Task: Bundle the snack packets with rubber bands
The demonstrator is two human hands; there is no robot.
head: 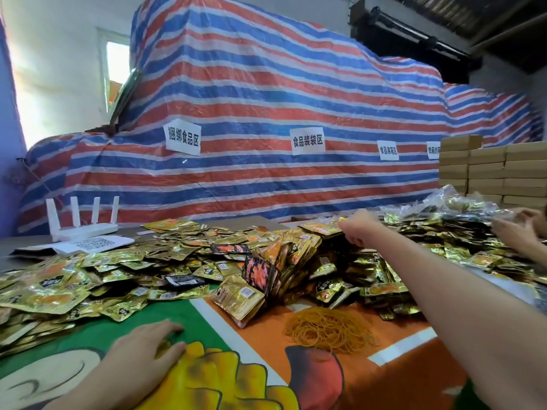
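Gold-foil snack packets (118,261) are heaping across the far table, leaving printed cloth (384,380) bare near its front edge. Rubber bands (328,327) are lying there. The left hand (145,347) is resting flat, and the right hand (359,229) is reaching onto the heap, its grip unclear.

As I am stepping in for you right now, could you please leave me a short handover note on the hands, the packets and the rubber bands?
Left hand: open, flat on the tablecloth.
Right hand: stretched out to the far packets, fingers curled; grip unclear.
Snack packets: loose heap across the tablecloth.
Rubber bands: pile in front, untouched.
Done: no banded bundle visible.
Left: gather stacks and band them.
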